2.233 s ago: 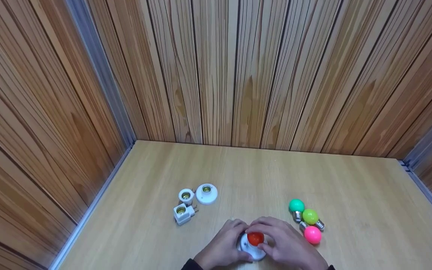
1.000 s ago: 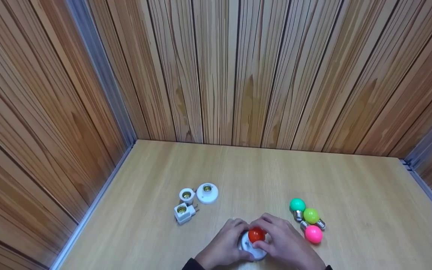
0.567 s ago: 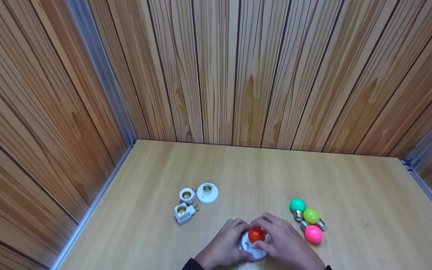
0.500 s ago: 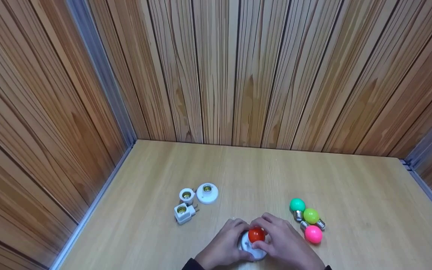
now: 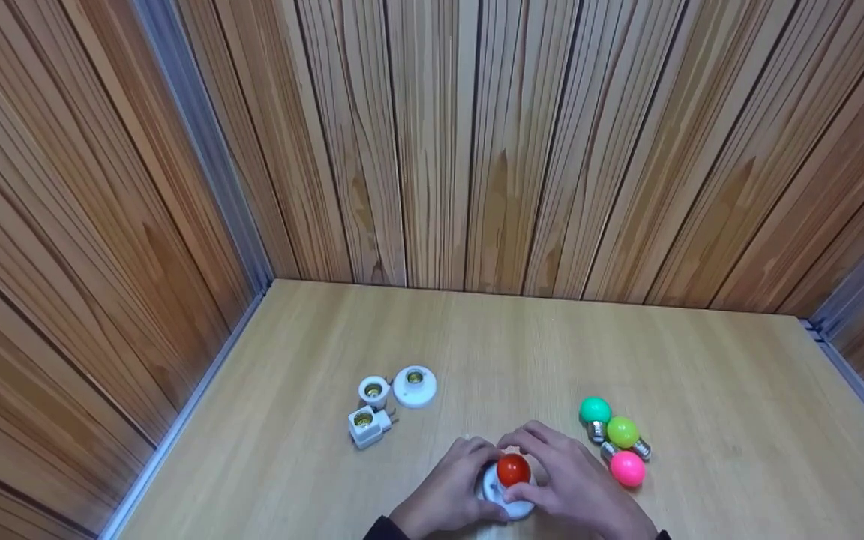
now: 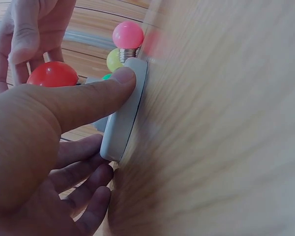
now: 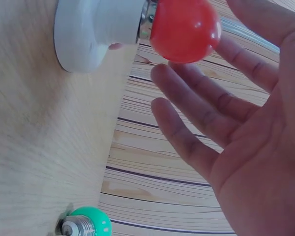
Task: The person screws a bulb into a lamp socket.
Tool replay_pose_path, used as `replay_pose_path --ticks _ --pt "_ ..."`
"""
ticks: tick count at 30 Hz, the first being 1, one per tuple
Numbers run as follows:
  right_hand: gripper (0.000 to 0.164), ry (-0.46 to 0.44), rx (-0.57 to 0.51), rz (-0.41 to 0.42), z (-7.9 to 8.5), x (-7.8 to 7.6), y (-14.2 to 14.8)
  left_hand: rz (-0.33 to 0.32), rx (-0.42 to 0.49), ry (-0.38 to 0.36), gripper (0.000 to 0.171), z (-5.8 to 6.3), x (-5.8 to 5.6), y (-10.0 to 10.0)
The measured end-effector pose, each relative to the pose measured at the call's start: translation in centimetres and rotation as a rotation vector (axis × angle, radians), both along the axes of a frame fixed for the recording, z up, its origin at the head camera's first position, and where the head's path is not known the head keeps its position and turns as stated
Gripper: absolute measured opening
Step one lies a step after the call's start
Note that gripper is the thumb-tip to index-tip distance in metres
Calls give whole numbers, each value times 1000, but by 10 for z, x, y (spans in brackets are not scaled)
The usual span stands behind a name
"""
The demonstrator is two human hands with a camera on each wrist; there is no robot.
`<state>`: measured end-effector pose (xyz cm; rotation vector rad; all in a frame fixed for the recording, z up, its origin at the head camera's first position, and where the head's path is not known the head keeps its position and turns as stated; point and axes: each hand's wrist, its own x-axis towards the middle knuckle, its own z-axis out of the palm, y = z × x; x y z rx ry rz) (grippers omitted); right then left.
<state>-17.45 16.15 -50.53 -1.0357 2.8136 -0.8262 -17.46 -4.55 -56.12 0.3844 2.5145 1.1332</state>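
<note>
A red light bulb [image 5: 513, 470] stands upright in a round white lamp holder [image 7: 76, 37] on the table; some of its metal screw base shows above the holder in the right wrist view. My left hand [image 5: 443, 495] grips the holder's base, its thumb [image 6: 105, 96] on the near edge and fingers behind. Around the bulb, my right hand [image 5: 571, 484] is spread, with the fingers [image 7: 187, 142] loosely extended and a gap showing between thumb and bulb in the head view.
Left of the hands sit another round lamp holder [image 5: 415, 387], a small round plug-in socket [image 5: 373, 391] and a square one [image 5: 367, 427]. Green [image 5: 595, 409], yellow-green [image 5: 622, 431] and pink [image 5: 628, 469] bulbs lie together at right. Wood-panelled walls [image 5: 507, 150] enclose the table [image 5: 522, 352].
My right fingers, earlier close around the red bulb, have spread away from it. The left hand keeps its grip on the holder, and the other bulbs and sockets stay put.
</note>
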Motion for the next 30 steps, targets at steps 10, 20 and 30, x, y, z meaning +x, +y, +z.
replay_pose_path --ticks 10,20,30 --pt "45 -14 4 57 2 1 4 12 9 -36 72 1 0 0" --pt "45 -31 -19 110 0 3 5 -12 -28 17 71 0 1 -1" --pt "38 -58 0 108 -1 0 4 5 -24 -10 70 0 0 0"
